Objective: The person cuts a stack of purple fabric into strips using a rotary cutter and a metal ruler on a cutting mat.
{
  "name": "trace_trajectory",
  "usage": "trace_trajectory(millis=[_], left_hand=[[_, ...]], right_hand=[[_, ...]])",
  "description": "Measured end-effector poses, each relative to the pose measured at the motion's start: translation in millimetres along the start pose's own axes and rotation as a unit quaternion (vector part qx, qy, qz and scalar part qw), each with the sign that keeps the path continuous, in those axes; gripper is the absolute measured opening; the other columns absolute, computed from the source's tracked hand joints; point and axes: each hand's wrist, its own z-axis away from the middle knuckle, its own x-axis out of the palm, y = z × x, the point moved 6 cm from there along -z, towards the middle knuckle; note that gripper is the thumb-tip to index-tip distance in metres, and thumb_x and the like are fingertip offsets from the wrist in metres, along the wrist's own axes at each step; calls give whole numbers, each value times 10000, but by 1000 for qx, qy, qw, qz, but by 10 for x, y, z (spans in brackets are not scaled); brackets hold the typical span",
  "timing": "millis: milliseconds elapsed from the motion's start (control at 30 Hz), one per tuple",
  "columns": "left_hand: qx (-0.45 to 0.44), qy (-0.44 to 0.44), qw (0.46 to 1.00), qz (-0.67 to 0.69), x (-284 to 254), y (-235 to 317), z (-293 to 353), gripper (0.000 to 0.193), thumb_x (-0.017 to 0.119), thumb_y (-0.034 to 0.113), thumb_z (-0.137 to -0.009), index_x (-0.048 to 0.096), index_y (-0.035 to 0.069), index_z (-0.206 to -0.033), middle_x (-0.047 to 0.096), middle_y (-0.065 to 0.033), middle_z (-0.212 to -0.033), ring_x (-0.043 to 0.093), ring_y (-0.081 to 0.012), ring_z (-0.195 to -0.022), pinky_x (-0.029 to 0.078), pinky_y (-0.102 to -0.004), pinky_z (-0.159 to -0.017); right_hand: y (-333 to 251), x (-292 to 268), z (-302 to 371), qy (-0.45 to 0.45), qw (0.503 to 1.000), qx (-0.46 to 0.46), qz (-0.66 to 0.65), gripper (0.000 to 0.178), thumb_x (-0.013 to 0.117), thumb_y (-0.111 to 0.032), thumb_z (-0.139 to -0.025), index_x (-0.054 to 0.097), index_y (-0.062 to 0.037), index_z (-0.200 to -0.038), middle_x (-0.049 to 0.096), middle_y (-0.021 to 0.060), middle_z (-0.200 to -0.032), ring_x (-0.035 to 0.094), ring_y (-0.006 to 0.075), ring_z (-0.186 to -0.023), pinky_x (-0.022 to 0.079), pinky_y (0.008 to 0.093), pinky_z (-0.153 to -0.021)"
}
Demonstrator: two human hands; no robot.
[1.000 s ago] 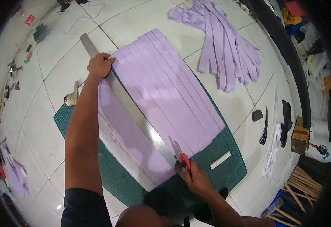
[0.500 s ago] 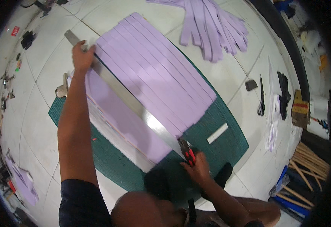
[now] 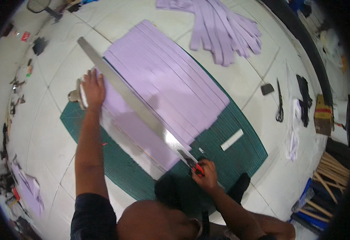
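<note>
Your right hand (image 3: 206, 177): wrapped round a red-and-black cutter (image 3: 198, 169), beside the metal ruler (image 3: 143, 109). Your left hand (image 3: 94, 90): fingers extended, flat on lilac fabric (image 3: 137, 130).

My left hand (image 3: 94, 91) rests on the far end of a lavender fabric stack (image 3: 143, 130), a silver metal clip (image 3: 74, 95) just left of it. Right of that hand, a long steel ruler (image 3: 137, 104) slants toward my right hand (image 3: 208, 176), which holds a red-and-black utility knife (image 3: 198, 169) over it. Ahead of my right hand, flat lavender fabric strips (image 3: 167, 80) lie on the green cutting mat (image 3: 239, 120).
</note>
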Motion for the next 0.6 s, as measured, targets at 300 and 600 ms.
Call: trace_trajectory(millis=[300, 600], left_hand=[[-22, 11, 998, 56, -88, 28, 8, 510, 415, 348, -1026, 445, 24, -1418, 404, -227, -1499, 315, -448, -1411, 171, -561, -1176], [-23, 18, 998, 56, -90, 74, 29, 492, 429, 332, -1015, 452, 56, -1422, 390, -226, -1510, 300, -446, -1420, 164, -572, -1177]], right_hand=[[-60, 55, 65, 15, 1000, -27, 6, 364, 834, -168, -644, 645, -72, -940, 612, 128, -1091, 566, 349, -1047, 407, 497, -913], [-186, 20, 8, 22, 999, -32, 38, 345, 815, -193, -696, 643, -81, -973, 616, 125, -1097, 567, 344, -1026, 399, 483, -893]])
